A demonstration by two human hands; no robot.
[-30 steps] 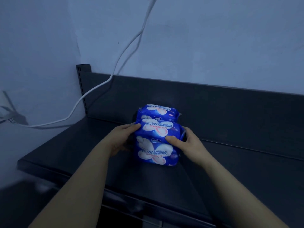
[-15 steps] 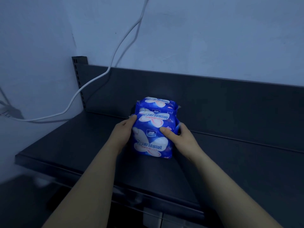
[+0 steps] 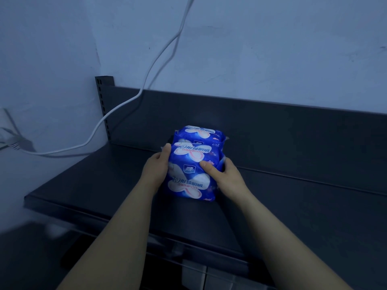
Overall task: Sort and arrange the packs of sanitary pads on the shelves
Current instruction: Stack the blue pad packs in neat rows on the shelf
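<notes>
Gripping the front pack [image 3: 189, 172] from either side, the left hand [image 3: 156, 168] and right hand [image 3: 223, 174] sit equally near it on the shelf [image 3: 100, 185], its long axis pointing away toward the rear pack [image 3: 200, 135] just behind.

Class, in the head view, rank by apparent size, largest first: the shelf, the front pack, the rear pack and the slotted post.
1. Shelf
2. Front pack
3. Rear pack and slotted post: unsure, since the front pack hides most of the rear one.
</notes>
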